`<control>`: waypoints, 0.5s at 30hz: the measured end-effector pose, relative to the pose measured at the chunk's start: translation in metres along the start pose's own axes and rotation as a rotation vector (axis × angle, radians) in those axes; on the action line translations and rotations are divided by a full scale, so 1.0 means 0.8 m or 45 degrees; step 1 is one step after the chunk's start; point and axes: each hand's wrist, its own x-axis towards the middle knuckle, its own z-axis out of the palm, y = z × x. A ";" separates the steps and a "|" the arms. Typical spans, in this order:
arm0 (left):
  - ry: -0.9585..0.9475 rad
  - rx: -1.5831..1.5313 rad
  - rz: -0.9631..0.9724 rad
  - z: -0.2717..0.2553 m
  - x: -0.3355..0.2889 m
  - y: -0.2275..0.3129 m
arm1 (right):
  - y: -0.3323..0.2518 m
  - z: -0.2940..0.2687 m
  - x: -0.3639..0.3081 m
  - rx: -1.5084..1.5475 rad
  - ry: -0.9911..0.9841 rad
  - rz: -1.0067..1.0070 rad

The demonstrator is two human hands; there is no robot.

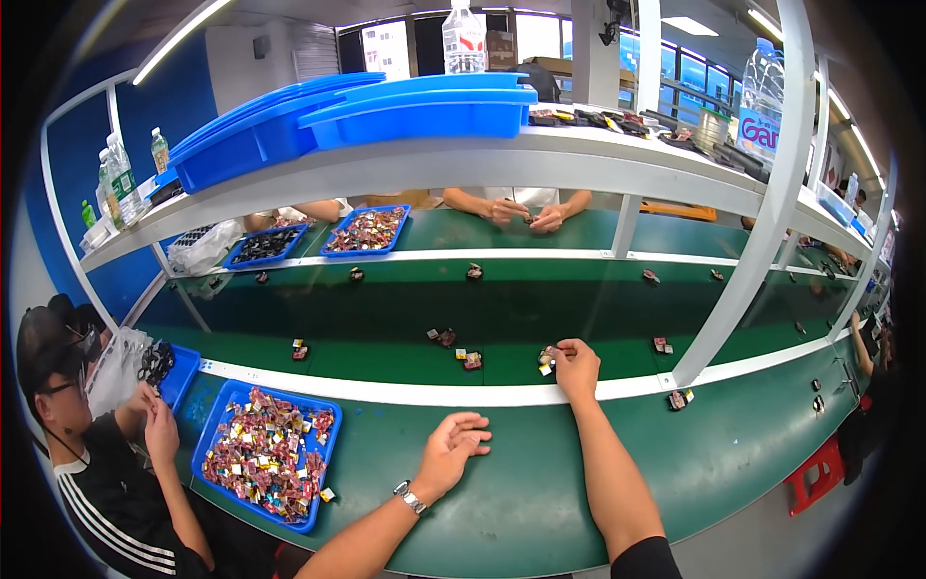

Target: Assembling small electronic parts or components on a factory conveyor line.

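right hand [577, 365] reaches over the white rail, fingers pinching small part [547, 359] on the green belt [386, 318]. left hand [451, 452] lies open, empty, beside blue tray [214, 436]. Risk: thin fingertip grip, part could slip and ride away on the belt

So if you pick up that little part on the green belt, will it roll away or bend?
Probably not. The small part under the right hand looks blocky with flat tabs, so it would likely sit still, not roll. It fits under the fingertips, so it is probably light and easy to flick. It seems stiff, though it is too small to be sure.
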 end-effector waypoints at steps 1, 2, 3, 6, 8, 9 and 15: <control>-0.003 0.000 0.006 0.001 0.002 -0.001 | 0.006 0.001 0.009 -0.034 0.011 0.037; -0.031 0.046 -0.008 0.002 0.000 -0.001 | 0.012 0.005 0.013 -0.035 0.014 0.041; -0.063 0.090 -0.022 0.004 0.000 -0.002 | 0.020 0.007 0.017 -0.231 0.136 -0.150; -0.032 0.121 -0.020 -0.004 -0.002 -0.001 | -0.013 0.016 0.002 -0.393 0.241 -0.489; -0.034 0.134 -0.020 -0.001 0.002 -0.005 | -0.039 0.040 -0.020 -0.282 0.097 -0.567; -0.025 0.136 -0.004 -0.003 0.002 -0.010 | -0.042 0.064 -0.039 -0.190 -0.053 -0.487; -0.021 0.095 0.017 -0.008 0.006 -0.002 | -0.077 0.124 -0.068 -0.420 -0.182 -0.362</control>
